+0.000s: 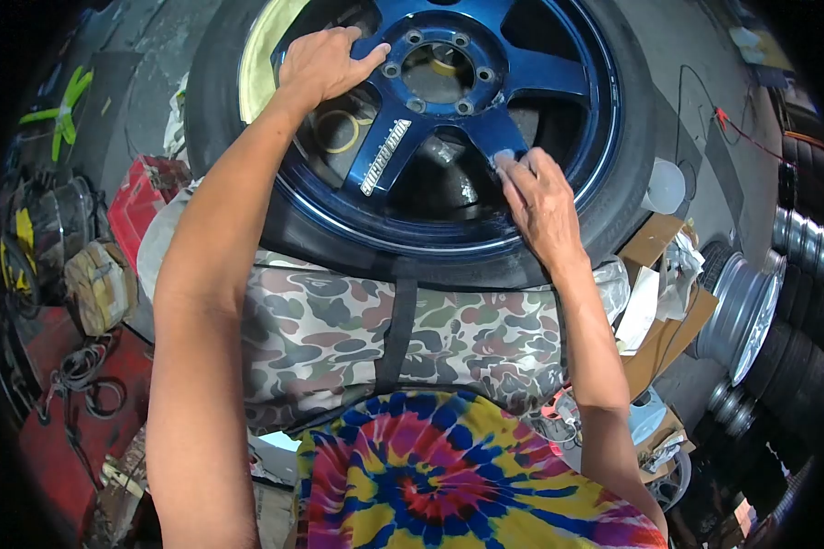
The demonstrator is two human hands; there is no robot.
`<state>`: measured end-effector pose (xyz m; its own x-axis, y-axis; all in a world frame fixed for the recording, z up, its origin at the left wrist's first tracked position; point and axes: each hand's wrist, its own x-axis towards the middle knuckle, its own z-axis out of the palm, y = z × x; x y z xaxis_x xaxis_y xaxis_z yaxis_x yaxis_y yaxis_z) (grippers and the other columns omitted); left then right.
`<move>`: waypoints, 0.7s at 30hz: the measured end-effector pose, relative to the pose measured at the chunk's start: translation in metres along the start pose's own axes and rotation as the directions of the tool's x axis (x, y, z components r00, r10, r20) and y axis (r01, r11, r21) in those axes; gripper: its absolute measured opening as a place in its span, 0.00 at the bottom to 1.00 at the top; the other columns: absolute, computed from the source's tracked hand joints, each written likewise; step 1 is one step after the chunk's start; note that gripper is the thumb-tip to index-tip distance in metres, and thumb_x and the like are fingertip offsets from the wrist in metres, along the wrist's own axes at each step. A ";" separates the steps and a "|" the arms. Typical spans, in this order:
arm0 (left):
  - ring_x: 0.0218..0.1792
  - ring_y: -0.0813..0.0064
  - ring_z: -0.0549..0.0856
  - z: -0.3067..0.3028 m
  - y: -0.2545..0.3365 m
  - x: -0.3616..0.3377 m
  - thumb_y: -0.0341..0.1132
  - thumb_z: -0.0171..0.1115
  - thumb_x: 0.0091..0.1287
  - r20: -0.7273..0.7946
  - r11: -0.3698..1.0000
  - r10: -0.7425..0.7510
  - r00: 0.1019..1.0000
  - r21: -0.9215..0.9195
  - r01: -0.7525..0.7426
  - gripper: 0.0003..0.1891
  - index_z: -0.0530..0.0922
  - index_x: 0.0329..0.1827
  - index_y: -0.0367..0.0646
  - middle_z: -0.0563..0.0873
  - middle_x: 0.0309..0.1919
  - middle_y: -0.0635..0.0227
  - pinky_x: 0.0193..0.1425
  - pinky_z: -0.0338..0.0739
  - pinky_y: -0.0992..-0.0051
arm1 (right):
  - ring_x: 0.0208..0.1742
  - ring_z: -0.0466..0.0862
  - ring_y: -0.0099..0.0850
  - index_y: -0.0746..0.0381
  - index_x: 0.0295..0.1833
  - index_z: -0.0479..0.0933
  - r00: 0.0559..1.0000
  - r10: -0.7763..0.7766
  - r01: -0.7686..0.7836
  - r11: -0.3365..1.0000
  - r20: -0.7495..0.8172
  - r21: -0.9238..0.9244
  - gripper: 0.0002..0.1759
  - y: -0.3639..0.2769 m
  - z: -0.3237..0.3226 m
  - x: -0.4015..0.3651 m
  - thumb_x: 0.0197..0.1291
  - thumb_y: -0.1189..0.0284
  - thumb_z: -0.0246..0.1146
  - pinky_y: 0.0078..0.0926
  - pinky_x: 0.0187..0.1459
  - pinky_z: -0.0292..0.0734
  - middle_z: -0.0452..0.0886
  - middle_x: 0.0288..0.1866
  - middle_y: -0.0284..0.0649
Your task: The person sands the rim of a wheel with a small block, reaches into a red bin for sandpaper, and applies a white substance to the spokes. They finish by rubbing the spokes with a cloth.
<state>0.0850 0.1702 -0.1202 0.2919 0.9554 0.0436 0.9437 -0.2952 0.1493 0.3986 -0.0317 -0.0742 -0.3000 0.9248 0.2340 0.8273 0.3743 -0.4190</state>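
Note:
A blue alloy wheel [490,123] with a black tire [357,252] around it lies in front of me, white lettering on one spoke. My left hand [325,66] grips the upper-left spoke, its thumb stretched toward the hub. Yellowish masking [258,64] covers the rim edge beside that hand. My right hand [540,197] presses its bunched fingertips against the lower-right spoke, where the surface looks dull and whitish. Whatever may be pinched under those fingers is hidden.
A camouflage-patterned bag [320,320] lies between me and the tire. Cardboard [673,334] and a silver wheel [737,306] stand at right, with stacked tires beyond. A red case [146,201], a green cross-shaped tool [66,114] and coiled cable [87,375] are at left.

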 end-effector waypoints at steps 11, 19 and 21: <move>0.57 0.46 0.92 0.003 -0.004 -0.001 0.73 0.58 0.73 -0.028 0.999 0.022 0.999 -0.023 -0.023 0.40 0.89 0.64 0.44 0.94 0.54 0.51 0.64 0.85 0.52 | 0.46 0.82 0.45 0.64 0.61 0.85 0.998 0.032 -0.034 0.999 0.056 0.032 0.21 -0.010 -0.006 -0.022 0.62 0.79 0.74 0.44 0.50 0.77 0.76 0.44 0.44; 0.56 0.46 0.92 0.002 -0.003 0.000 0.73 0.58 0.73 -0.011 0.999 0.019 1.000 -0.029 -0.019 0.40 0.89 0.64 0.43 0.94 0.55 0.50 0.64 0.85 0.52 | 0.47 0.80 0.41 0.64 0.62 0.86 0.997 -0.058 0.061 0.996 0.050 -0.063 0.22 -0.007 -0.004 -0.014 0.60 0.78 0.75 0.41 0.50 0.73 0.76 0.45 0.42; 0.57 0.46 0.92 0.003 -0.003 0.000 0.72 0.58 0.73 -0.023 0.999 0.012 1.000 -0.042 -0.013 0.39 0.89 0.64 0.44 0.94 0.55 0.50 0.64 0.85 0.52 | 0.47 0.80 0.40 0.64 0.61 0.86 0.996 -0.066 0.072 0.993 0.064 -0.096 0.22 -0.007 -0.007 -0.018 0.60 0.78 0.75 0.40 0.49 0.72 0.77 0.45 0.41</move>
<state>0.0828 0.1713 -0.1238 0.2996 0.9516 0.0686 0.9324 -0.3073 0.1902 0.4013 -0.0513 -0.0689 -0.3836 0.9007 0.2040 0.8453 0.4314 -0.3152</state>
